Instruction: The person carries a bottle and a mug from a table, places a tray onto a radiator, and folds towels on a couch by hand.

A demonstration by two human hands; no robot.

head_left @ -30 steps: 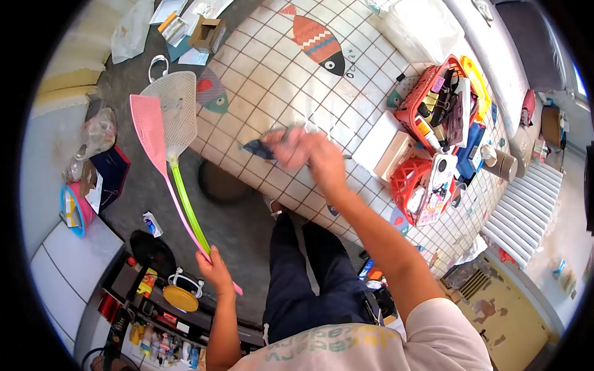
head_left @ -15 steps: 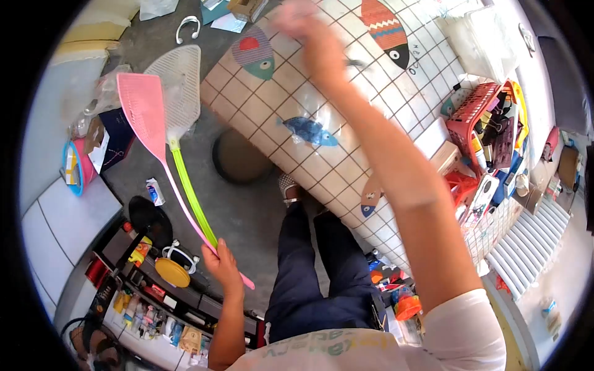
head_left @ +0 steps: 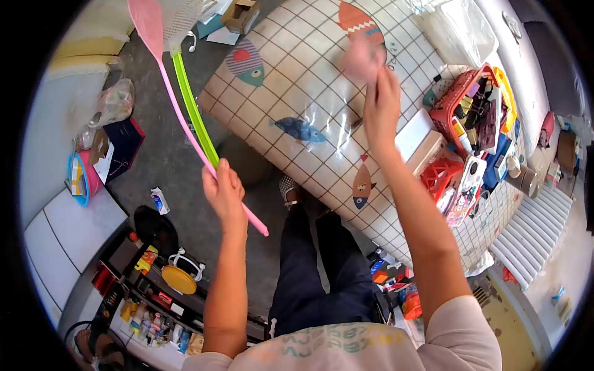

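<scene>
My left hand [head_left: 224, 191] is closed around the handles of a pink fly swatter [head_left: 170, 93] and a green-handled swatter [head_left: 197, 117], whose pale mesh head [head_left: 179, 21] is behind the pink one. Both swatters point up and to the left over the floor. Above the tiled-pattern tablecloth [head_left: 297, 86], my right hand [head_left: 382, 102] has its fingers pressed together. A blurred pinkish shape [head_left: 362, 59] at its fingertips covers part of the printed orange fish [head_left: 356, 18]; I cannot make out what it is.
A red basket [head_left: 442, 114] of small items stands right of my right hand, beside a patterned phone case [head_left: 464, 198] and a clear plastic container [head_left: 461, 31]. A dark round stool [head_left: 244, 162] sits under the table edge. Shelves [head_left: 154, 309] hold bottles at lower left.
My right hand has moved from the table's far left part to the right and nearer. My left hand has risen with both swatters, whose heads are now higher in view.
</scene>
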